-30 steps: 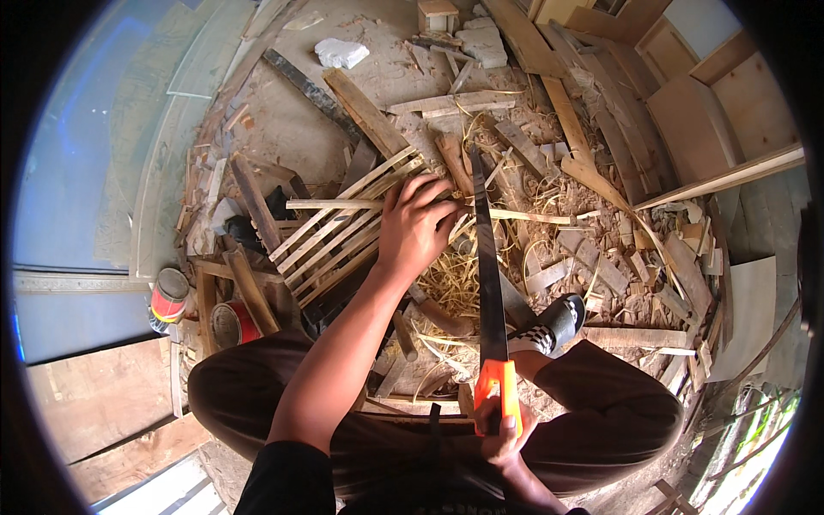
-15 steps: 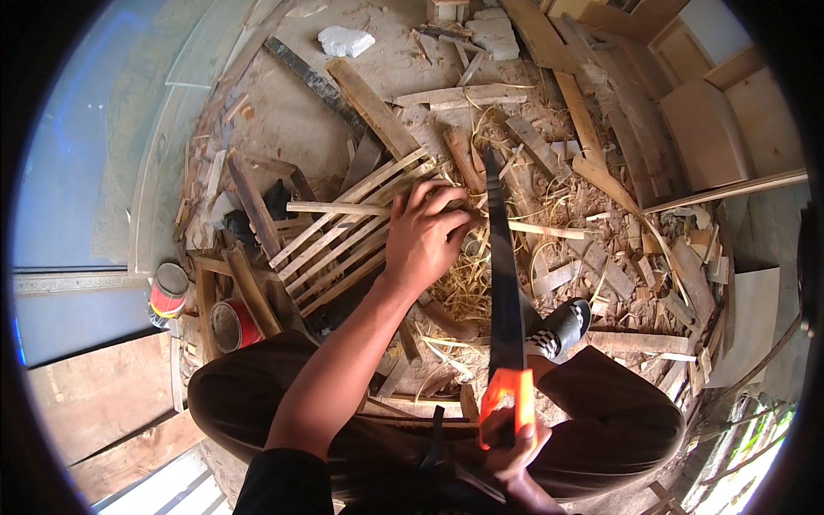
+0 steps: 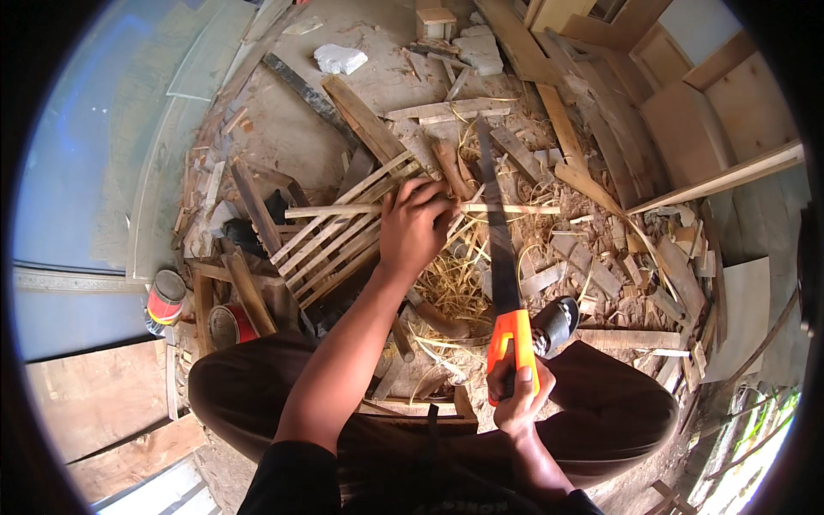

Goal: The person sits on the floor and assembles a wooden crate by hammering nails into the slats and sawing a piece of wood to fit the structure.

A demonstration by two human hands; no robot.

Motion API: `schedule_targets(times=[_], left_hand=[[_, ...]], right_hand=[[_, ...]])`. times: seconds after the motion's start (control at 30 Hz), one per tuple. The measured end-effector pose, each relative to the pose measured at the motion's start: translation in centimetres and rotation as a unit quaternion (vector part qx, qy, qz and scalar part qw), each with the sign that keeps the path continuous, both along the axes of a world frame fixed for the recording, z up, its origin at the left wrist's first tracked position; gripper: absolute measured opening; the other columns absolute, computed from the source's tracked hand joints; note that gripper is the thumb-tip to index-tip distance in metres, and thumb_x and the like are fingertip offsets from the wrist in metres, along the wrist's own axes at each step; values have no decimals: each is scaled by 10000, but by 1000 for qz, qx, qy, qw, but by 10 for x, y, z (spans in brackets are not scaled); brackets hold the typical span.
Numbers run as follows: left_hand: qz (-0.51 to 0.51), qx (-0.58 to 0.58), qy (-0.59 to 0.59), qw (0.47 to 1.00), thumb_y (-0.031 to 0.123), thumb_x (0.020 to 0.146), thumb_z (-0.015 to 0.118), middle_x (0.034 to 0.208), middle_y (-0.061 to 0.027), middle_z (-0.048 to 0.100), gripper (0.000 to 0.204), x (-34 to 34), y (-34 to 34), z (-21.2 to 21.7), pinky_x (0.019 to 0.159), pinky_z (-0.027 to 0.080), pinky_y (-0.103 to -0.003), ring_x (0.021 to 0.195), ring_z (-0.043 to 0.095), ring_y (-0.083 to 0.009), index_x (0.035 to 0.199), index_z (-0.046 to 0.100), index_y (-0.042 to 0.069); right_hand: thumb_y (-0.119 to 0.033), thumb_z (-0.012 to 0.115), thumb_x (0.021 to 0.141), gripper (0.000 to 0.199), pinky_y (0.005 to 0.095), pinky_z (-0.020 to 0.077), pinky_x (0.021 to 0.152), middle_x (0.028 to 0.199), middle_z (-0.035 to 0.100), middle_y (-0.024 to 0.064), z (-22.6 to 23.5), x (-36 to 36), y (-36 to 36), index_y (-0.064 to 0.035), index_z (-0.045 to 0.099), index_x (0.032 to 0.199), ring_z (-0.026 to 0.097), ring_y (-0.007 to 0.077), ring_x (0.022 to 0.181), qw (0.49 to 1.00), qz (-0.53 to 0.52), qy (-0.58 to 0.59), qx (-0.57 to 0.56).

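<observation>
My left hand (image 3: 415,227) is closed around a thin wooden strip (image 3: 333,211), pressing it down over a set of parallel wooden slats (image 3: 339,257). The strip sticks out on both sides of the hand. In my right hand (image 3: 522,402) is a handsaw (image 3: 499,232), held by its orange handle with the dark blade pointing away from me. The blade crosses the strip to the right of my left hand; whether its teeth touch the wood I cannot tell. My left fingertips are partly hidden.
Wood shavings (image 3: 451,287) and offcuts lie between my legs and to the right. Two red paint cans (image 3: 166,296) stand on the left. A long board (image 3: 369,120) leans beyond the slats. Glass sheets (image 3: 77,172) line the left side, wooden panels (image 3: 687,120) the right.
The saw and my right hand have moved forward, away from my body. The strip's right-hand end now lies more level and further from me. My left hand keeps its hold.
</observation>
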State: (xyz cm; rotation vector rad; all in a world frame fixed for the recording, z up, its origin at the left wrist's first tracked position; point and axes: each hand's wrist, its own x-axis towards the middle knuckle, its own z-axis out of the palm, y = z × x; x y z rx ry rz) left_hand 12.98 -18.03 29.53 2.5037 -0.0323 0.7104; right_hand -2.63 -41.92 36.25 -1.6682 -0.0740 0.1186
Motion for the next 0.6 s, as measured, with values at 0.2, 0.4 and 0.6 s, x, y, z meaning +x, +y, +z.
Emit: schedule_targets(times=[0.2, 0.4, 0.6], left_hand=[[0, 25, 3, 1000, 181, 888, 777, 1134, 46, 732, 87, -1, 0, -2, 1061, 428, -444, 1225, 593, -190, 954, 819, 144], [-5, 13, 4, 1000, 180, 893, 768, 1168, 39, 731, 78, 0, 1, -5, 1071, 418, -447, 1241, 591, -198, 941, 811, 137], [-1, 23, 17, 1000, 176, 881, 782, 1182, 45, 730, 80, -1, 2, -6, 1057, 419, -456, 1253, 586, -193, 941, 809, 129]], right_hand=[[-633, 443, 1060, 729, 255, 313, 402, 513, 469, 22, -4, -27, -4, 13, 545, 738, 439, 93, 418, 997, -1, 58, 53], [-650, 436, 1044, 727, 273, 315, 417, 497, 467, 13, -9, -43, -13, -23, 537, 690, 451, 107, 422, 999, 15, 45, 2], [-699, 447, 1018, 783, 268, 322, 410, 496, 498, 34, -2, -66, -23, -7, 554, 667, 462, 116, 413, 997, 12, 71, -16]])
